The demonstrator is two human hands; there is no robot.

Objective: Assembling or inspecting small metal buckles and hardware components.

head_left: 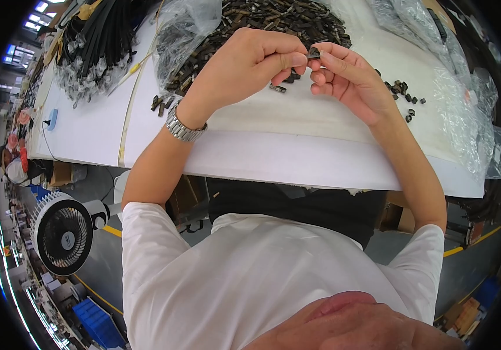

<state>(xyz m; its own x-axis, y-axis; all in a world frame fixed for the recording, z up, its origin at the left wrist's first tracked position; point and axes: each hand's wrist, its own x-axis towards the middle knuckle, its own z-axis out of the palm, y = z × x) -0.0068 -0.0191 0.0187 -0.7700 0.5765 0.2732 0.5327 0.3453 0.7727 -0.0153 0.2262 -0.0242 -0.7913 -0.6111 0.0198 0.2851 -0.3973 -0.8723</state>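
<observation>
I see a person in a white short-sleeved shirt, who works with two hands at the upper middle of the frame, above a white surface. The left hand, with a silver wristwatch on its wrist, has the thumb and forefinger pressed together at the left end of a small dark metallic piece. The right hand pinches the same piece from the other side, between thumb and forefinger, while its other fingers are loosely curled. The piece is partly covered by the fingertips, so I cannot tell its full shape.

Just behind the hands, at the top of the frame, a wide heap of dark metallic pieces lies on the surface, and a clear plastic bag is against its left side. A few loose pieces lie near the left wrist, and a group of smaller dark pieces is scattered to the right of the right hand. At the upper left there is a bundle of black straps. Along the right edge lies crumpled clear plastic sheeting. A white-and-black fan stands at the lower left.
</observation>
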